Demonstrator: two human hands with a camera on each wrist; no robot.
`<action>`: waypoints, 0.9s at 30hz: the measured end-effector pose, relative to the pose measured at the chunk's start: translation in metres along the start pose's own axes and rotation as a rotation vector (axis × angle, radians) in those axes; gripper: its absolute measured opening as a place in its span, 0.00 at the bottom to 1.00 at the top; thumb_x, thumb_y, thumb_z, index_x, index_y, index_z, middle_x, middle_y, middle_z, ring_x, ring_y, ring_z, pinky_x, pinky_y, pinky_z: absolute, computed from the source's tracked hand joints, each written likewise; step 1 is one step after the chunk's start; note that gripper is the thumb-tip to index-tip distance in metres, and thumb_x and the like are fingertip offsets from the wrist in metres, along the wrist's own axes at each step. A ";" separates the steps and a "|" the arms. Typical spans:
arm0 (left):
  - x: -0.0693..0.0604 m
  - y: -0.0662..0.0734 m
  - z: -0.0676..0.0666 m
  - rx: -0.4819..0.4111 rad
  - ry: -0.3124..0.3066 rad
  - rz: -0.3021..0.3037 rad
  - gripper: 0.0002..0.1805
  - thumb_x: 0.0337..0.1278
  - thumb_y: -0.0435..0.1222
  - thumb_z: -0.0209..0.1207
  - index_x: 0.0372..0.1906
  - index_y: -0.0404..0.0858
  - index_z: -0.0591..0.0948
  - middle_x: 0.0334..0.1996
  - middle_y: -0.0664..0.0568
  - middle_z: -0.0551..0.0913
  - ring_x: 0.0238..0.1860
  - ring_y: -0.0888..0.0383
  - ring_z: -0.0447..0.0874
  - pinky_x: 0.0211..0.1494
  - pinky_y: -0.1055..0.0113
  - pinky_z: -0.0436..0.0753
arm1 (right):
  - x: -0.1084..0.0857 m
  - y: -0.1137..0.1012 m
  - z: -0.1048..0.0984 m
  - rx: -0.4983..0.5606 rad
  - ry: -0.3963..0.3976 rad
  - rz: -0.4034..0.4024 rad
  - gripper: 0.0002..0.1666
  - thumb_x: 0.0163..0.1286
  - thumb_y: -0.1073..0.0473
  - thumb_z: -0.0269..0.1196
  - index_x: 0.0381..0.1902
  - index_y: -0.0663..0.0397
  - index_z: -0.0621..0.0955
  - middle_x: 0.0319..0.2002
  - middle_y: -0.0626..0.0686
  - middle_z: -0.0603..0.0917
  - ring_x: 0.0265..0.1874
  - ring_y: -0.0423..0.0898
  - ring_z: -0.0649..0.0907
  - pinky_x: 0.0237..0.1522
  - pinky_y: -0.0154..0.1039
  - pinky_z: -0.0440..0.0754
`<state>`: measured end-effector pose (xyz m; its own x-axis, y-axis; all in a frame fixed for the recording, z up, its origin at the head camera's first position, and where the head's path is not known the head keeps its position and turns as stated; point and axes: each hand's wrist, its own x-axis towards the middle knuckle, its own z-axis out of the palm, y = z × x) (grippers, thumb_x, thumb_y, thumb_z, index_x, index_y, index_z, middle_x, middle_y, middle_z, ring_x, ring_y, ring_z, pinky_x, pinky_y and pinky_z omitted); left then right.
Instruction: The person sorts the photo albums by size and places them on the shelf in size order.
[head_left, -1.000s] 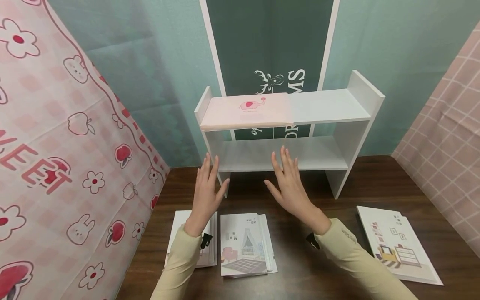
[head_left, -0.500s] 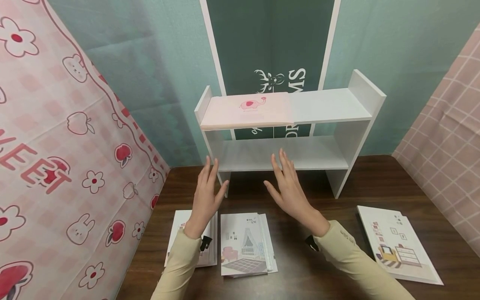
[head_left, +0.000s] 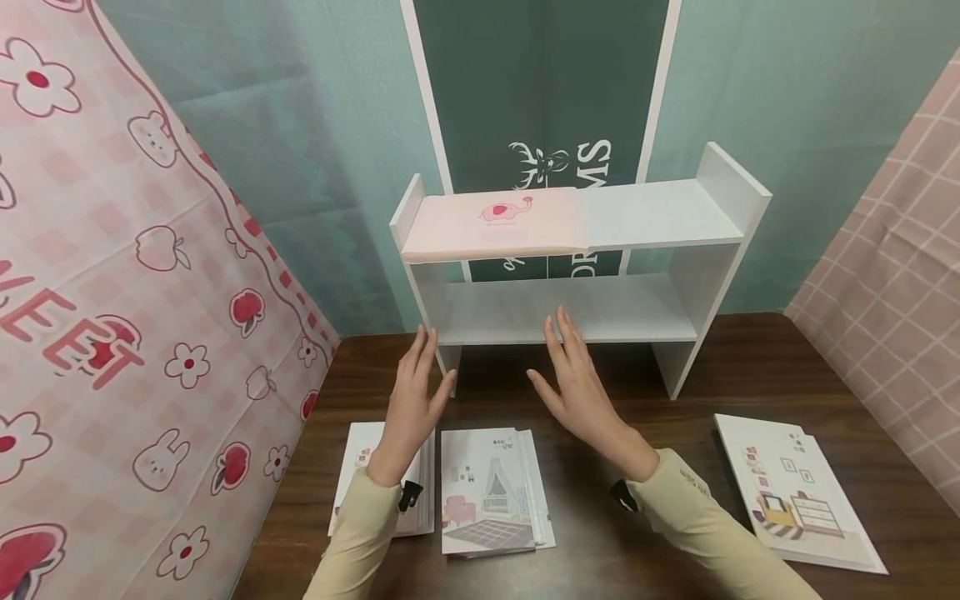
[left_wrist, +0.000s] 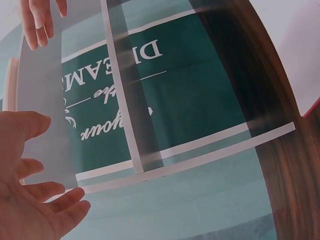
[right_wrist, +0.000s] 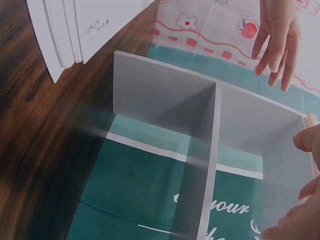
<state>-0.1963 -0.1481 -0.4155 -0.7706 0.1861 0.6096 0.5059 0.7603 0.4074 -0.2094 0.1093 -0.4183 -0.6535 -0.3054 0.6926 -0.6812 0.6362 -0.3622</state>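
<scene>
inspector: state the grip condition.

operator: my left hand [head_left: 411, 400] and right hand [head_left: 581, 392] were spread, thumbs clear of the fingers, pinching nothing. both hung at the near side of the white shelf [head_left: 630, 308].

inspector: what had just changed?

operator: both hands had drawn slightly back from the shelf within the last second. no book had shifted. i judged the placements unaffected and both hands unloaded.

inspector: locate the parts, shelf as datum.

operator: the left book stack [head_left: 360, 450] lay front-left of the shelf. the middle book stack [head_left: 491, 492] lay in front of its left half. the right book stack [head_left: 798, 492] lay front-right. the pink elephant-print item [head_left: 506, 221] covered its top tier's left part.
</scene>
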 end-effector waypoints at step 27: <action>-0.012 -0.005 0.004 -0.011 -0.013 -0.031 0.37 0.59 0.38 0.59 0.71 0.38 0.57 0.71 0.43 0.55 0.67 0.44 0.59 0.59 0.46 0.71 | -0.009 0.004 0.006 0.031 -0.005 0.042 0.48 0.59 0.61 0.66 0.70 0.64 0.54 0.71 0.66 0.50 0.70 0.58 0.54 0.61 0.62 0.63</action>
<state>-0.1918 -0.1518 -0.4276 -0.7910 0.1707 0.5876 0.4858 0.7590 0.4335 -0.2081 0.1108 -0.4296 -0.6835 -0.2823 0.6731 -0.6628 0.6264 -0.4103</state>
